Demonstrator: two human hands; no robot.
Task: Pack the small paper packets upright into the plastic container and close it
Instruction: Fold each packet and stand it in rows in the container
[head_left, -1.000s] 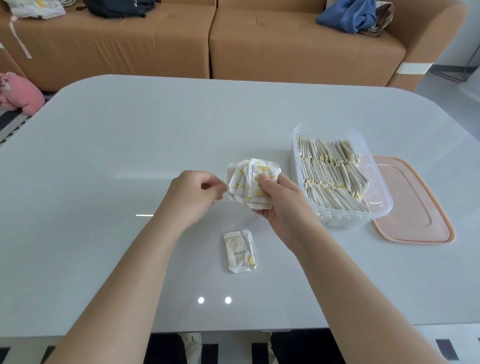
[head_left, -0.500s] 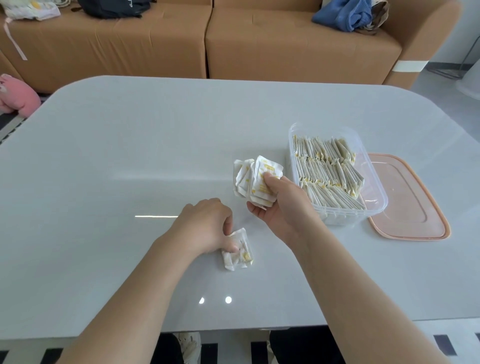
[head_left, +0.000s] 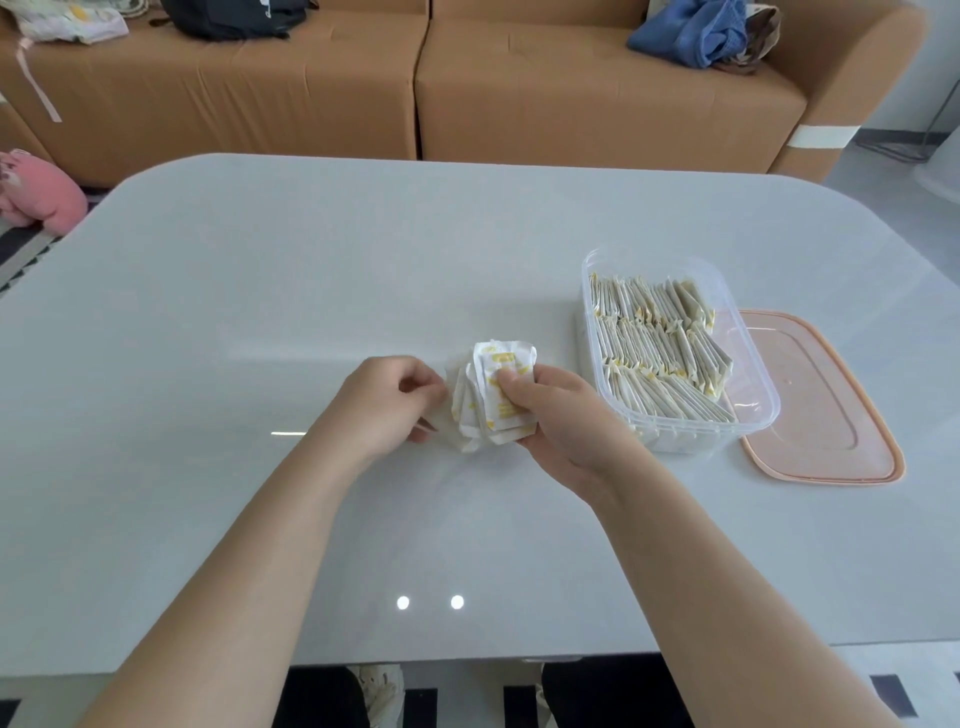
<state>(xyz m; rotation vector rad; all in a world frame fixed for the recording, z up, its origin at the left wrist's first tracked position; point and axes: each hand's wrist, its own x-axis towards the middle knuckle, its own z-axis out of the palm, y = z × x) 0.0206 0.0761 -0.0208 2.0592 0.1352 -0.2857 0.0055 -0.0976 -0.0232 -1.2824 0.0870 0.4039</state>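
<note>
Since the frame half a second back, the left hand (head_left: 382, 402) has risen off the desk (head_left: 234, 312) with the single packet (head_left: 436, 423) that lay flat on it. It has carried that packet up to the bundle of packets (head_left: 488, 402) in the right hand (head_left: 563, 415), which has hardly shifted.

Desk: pale grey, with rounded corners. It bears the task items on its right half.

Sofa (head_left: 571, 98): tan, standing behind the desk. A blue cloth (head_left: 693, 31) and a black bag (head_left: 234, 18) lie on its seat.

Lid (head_left: 831, 415): peach, lying flat on the desk just beside the container's right side. Contact between the two cannot be confirmed.

Plastic container (head_left: 586, 306): clear and uncovered, near the right hand. The packed packets (head_left: 660, 353) stand on edge in three rows, leaning, and fill its left and middle.

Right hand: fingers curled round the bundle, with the thumb (head_left: 506, 382) pressed on the front packet. The bundle is held above the desk, left of the container.

Left hand: fingers (head_left: 415, 382) curled narrow, pinching the single packet at the bundle's left edge.
</note>
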